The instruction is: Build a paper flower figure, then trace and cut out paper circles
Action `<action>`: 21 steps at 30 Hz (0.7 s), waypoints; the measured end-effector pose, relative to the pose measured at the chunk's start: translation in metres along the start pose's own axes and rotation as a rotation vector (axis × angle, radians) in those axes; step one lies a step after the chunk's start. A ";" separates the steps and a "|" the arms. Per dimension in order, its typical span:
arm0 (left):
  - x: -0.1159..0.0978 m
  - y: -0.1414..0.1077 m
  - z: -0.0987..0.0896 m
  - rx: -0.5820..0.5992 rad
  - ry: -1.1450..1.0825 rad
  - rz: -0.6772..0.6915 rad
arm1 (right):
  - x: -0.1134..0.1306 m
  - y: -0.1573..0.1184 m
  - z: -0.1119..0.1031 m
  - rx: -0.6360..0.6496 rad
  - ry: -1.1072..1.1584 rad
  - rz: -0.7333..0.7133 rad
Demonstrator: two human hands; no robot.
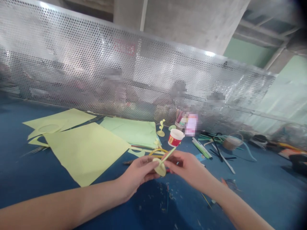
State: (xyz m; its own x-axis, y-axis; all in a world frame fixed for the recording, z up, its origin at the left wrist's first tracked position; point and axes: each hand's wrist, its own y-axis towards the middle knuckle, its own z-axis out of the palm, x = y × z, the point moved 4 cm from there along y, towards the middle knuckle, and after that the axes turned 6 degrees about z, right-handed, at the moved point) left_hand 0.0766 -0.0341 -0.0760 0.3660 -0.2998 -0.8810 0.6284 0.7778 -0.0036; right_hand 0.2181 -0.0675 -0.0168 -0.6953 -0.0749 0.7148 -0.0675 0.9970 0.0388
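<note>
My left hand (141, 171) pinches a small yellow paper disc (161, 170) between thumb and fingers, above the blue table (124, 207). A thin pale green stick (169, 154) rises at a slant from the disc. The fingers of my right hand (183, 163) are closed round the lower part of this stick, close to the disc. Just beyond my hands stands a red and white paper cup (176, 137). Behind and left of the cup, a small yellow figure on a round base (161, 130) stands upright.
Yellow paper sheets (83, 150) and green sheets (131, 131) lie at the left and centre. Green tubes (201, 147), black strips (217, 150) and a brown cup (232, 143) are at the right. A perforated metal screen (91, 64) runs along the back, with people behind it.
</note>
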 end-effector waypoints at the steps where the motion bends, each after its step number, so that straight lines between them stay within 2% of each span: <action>1: 0.001 0.000 0.000 0.000 0.015 -0.002 | 0.002 -0.003 0.002 0.001 -0.012 0.003; 5: 0.005 0.002 0.001 -0.004 0.077 -0.025 | -0.002 -0.008 0.003 -0.030 -0.070 0.029; 11: 0.008 0.004 0.001 0.022 0.153 -0.034 | -0.016 -0.007 0.005 0.025 0.009 0.062; 16: 0.010 0.004 0.001 0.085 0.165 -0.007 | -0.015 -0.008 0.006 0.014 -0.006 0.026; 21: 0.010 0.004 0.000 0.095 0.201 -0.001 | -0.013 -0.009 0.009 0.017 -0.024 0.020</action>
State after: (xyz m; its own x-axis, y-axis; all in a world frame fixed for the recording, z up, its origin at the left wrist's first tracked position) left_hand 0.0827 -0.0342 -0.0846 0.2273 -0.1768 -0.9577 0.6940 0.7193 0.0319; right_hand 0.2212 -0.0752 -0.0330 -0.7136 -0.0552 0.6983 -0.0652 0.9978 0.0123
